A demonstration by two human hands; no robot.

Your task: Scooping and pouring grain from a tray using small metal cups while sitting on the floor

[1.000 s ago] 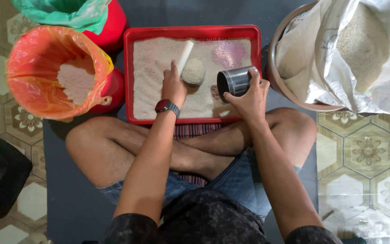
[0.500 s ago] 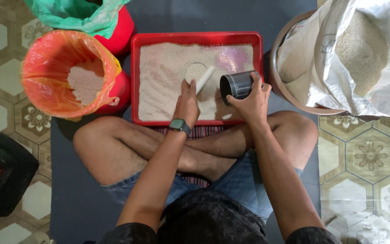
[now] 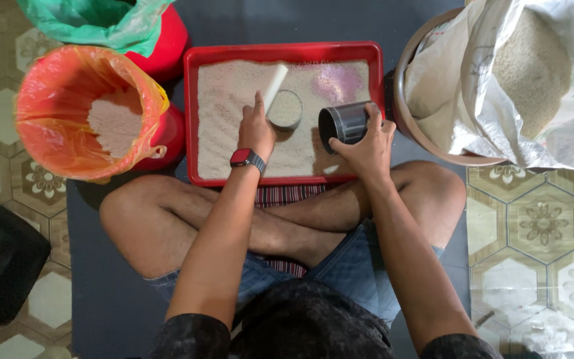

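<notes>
1. Setting: patterned tile floor with a dark mat (image 3: 94, 319); a person sits cross-legged on it, a red tray (image 3: 192, 119) of pale grain set just beyond the knees
2. Left hand (image 3: 256, 129): fingers closed around a white stick (image 3: 275, 86), which slants away from them toward the tray's far rim; a watch with a red band sits on the wrist
3. Small round cup (image 3: 285, 109): stands in the tray, brim-full of grain, touching the stick just right of the left fingers
4. Right hand (image 3: 369, 147): fingers wrapped around a dark cylindrical can (image 3: 345, 122), tipped on its side with its open mouth facing the cup
5. Technique, as judged: levelling goes best with the stick flat on the cup's rim, drawn across in one steady pass, the cup kept upright so the excess falls back into the tray
6. Surroundings: an orange-lined bucket (image 3: 68, 86) holding grain lies well left of the left fingers; a large white sack (image 3: 499, 86) of grain in a basin lies right of the right fingers
</notes>
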